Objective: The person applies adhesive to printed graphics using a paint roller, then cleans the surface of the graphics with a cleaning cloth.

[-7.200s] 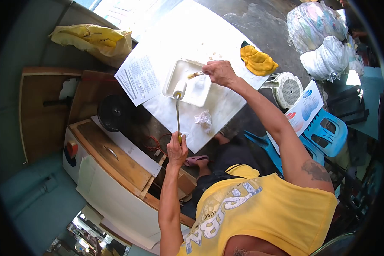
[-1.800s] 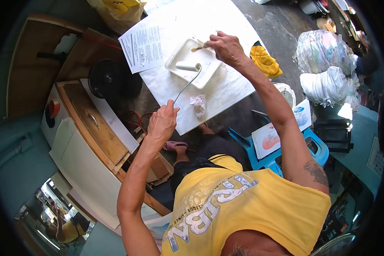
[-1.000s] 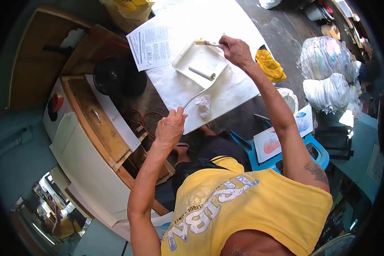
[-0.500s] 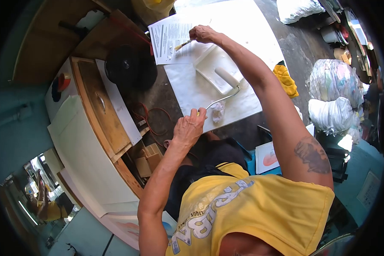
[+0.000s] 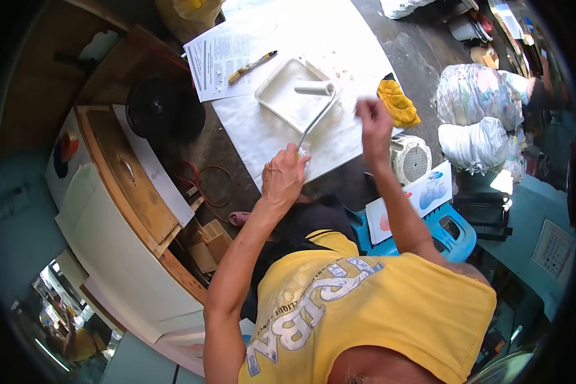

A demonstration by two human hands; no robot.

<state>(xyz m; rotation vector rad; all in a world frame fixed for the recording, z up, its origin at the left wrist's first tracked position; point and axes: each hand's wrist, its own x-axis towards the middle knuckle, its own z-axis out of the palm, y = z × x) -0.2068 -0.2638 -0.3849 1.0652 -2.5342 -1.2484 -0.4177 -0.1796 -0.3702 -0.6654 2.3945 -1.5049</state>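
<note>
My left hand is closed round the handle of a paint roller. Its white sleeve lies over the far right side of a white paint tray on the table. Beside the tray, a paintbrush rests partly on a printed sheet. My right hand is in the air off the table's right edge, smeared by motion. Nothing shows clearly in its fingers. Close by it is a yellow and black cloth item. A small crumpled white piece sits next to my left hand.
The white table surface carries wet-looking smears and spots. A black fan and an orange cord are to the left. At right are a blue stool with picture boards on it, and bundled white bags.
My right hand has let go of the paintbrush, now lying by the sheet, and swung back right towards me. The roller's sleeve has shifted and turned over the tray.
</note>
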